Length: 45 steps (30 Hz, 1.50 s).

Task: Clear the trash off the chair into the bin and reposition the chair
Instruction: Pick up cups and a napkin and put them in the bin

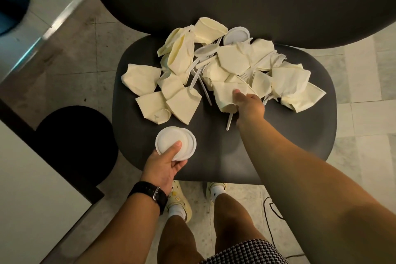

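The dark chair (278,135) seat carries a heap of trash: crushed cream paper cups (184,58), white lids (236,35), plastic cutlery (198,75) and a crumpled napkin (276,58), piled toward the backrest. The left hand (165,164), with a black watch (150,194) on its wrist, is clamped on a couple of stacked white lids (174,142) above the seat's front left edge. The right hand (249,106) is closed on a flattened cup (227,96) at the near side of the pile; a white stick (229,122) pokes out beneath it, possibly gripped too. A round black stool (77,141) stands left of the chair.
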Motion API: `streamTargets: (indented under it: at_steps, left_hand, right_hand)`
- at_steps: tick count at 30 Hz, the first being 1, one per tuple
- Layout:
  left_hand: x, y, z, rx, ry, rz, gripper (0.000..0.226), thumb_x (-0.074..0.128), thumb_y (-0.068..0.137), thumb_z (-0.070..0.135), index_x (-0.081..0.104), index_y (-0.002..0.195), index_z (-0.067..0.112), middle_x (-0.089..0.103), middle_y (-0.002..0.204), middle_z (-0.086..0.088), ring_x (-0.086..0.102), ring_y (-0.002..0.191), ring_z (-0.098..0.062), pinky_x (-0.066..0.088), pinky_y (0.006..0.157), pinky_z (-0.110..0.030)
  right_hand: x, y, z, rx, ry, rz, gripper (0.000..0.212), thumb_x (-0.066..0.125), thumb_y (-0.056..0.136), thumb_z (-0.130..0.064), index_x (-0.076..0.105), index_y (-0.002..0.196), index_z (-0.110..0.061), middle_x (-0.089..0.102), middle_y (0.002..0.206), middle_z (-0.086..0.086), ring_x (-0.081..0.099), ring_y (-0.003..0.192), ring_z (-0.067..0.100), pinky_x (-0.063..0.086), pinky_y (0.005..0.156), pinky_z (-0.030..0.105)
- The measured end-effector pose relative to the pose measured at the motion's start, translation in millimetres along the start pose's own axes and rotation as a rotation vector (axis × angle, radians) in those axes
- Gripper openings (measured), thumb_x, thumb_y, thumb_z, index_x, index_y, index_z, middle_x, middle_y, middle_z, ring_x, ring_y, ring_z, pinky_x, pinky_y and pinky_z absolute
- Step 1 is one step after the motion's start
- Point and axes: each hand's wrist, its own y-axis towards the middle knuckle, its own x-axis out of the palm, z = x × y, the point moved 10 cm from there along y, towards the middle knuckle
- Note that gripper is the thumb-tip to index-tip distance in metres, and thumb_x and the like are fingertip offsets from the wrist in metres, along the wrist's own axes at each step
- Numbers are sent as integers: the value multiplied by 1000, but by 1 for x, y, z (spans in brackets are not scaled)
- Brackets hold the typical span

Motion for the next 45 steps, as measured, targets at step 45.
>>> streamTargets:
  at_steps: [45]
  left_hand:
    - [-515, -444, -76, 470, -615, 494, 33, 69, 85, 14, 57, 116, 11, 63, 103, -10, 60, 92, -26, 52, 71, -37]
  right_hand:
    - [131, -678, 310, -561, -648, -1240, 27, 79, 75, -35, 59, 76, -18, 65, 99, 26, 65, 94, 46, 55, 72, 63]
